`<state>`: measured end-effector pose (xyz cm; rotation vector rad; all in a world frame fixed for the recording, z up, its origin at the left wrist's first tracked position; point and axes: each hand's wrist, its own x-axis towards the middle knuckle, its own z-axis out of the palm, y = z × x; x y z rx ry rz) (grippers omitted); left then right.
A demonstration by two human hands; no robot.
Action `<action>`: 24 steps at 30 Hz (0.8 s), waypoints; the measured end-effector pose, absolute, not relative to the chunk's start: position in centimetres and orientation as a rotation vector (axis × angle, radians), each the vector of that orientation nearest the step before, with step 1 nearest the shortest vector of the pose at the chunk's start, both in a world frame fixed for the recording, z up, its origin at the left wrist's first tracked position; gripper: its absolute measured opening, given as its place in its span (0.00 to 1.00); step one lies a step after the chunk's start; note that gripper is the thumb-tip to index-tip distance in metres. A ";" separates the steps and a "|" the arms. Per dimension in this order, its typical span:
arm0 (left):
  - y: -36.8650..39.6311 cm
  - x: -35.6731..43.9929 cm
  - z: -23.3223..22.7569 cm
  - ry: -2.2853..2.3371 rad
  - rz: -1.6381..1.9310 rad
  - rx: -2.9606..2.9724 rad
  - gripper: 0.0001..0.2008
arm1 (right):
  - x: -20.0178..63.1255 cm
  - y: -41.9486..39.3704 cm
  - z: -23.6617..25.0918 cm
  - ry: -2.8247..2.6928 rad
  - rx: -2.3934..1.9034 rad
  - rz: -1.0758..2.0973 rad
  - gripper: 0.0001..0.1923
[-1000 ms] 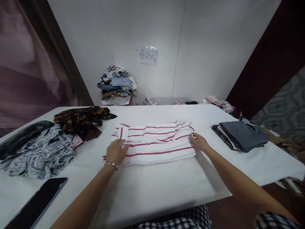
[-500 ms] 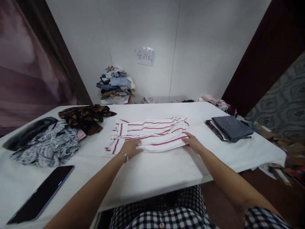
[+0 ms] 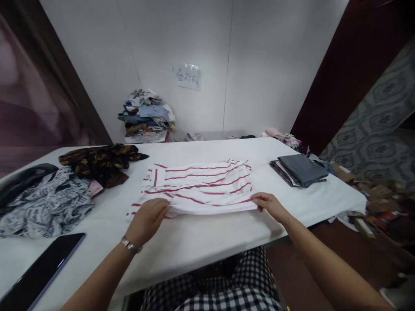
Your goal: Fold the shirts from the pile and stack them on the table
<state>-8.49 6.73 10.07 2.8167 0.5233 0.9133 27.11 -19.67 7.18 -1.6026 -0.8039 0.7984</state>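
Note:
A white shirt with red stripes [image 3: 201, 181] lies partly folded on the white-covered table in front of me. My left hand [image 3: 149, 218] pinches its near edge toward the left, with a silver band on the wrist. At the near right corner, my right hand [image 3: 267, 203] grips the same edge between thumb and fingers. The near edge is drawn taut between both hands and looks slightly raised. A striped sleeve end sticks out at the left, beyond my left hand.
Crumpled printed clothes [image 3: 55, 198] and a dark patterned garment [image 3: 103, 162] lie at left, above a phone [image 3: 42, 268]. Folded clothes [image 3: 301, 169] are stacked at right. A tall clothes pile [image 3: 147, 116] stands by the wall, below a paper sign [image 3: 188, 77]. The table edge [image 3: 194, 270] runs before me.
Both hands have drawn the shirt's near edge toward me, and my left hand has moved left along it. The front panel now spreads wider. The view has shifted slightly right.

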 end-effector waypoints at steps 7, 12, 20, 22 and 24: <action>3.7 -10.0 12.1 0.821 1.082 2.526 0.13 | 28.5 -18.1 6.9 -0.288 -1.636 0.926 0.24; 1.9 -9.1 16.0 0.859 1.531 2.334 0.11 | 27.9 -13.9 6.8 -0.300 -1.562 1.211 0.17; 2.2 -8.4 19.8 1.152 1.777 1.738 0.11 | 28.8 -11.9 8.3 -0.174 -1.125 0.866 0.13; 2.1 -8.1 19.8 1.141 1.718 1.745 0.11 | 30.3 -13.1 9.0 -0.227 -1.097 0.723 0.16; 1.9 -7.9 19.8 1.131 1.679 1.821 0.11 | 31.7 -14.0 9.1 -0.182 -1.184 0.757 0.12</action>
